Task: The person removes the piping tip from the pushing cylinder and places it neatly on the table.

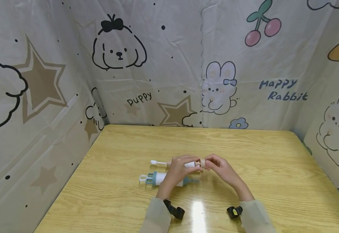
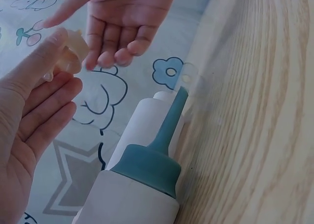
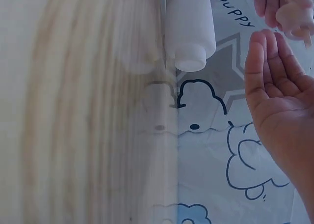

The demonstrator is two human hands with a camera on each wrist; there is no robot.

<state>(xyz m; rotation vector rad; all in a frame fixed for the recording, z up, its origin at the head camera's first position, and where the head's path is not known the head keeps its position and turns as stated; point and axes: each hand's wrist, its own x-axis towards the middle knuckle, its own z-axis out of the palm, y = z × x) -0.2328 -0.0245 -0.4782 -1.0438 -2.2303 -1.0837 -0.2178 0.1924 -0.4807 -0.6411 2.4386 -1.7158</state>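
My left hand (image 1: 179, 170) pinches a small peach plastic fitting (image 2: 76, 47) with a rounded, ring-like end. From the other side my right hand (image 1: 222, 170) meets it, thumb and index finger at the ring; its other fingers (image 2: 140, 40) hang relaxed. Behind the left hand lies a white bottle (image 3: 191, 32), with a white brush-like piece (image 1: 155, 162) at its left end. Nearer me, under the left wrist, is another white bottle (image 1: 160, 179) with a teal nozzle cap (image 2: 152, 162). The left hand and forearm hide part of both bottles.
A white loop (image 1: 143, 178) and teal prongs (image 1: 149, 178) stick out at the near bottle's left end. Everything lies on a wood-grain table (image 1: 114, 204). Printed cloth (image 1: 169, 64) hangs behind and along both sides. A black wrist camera (image 1: 176, 212) sits at each cuff.
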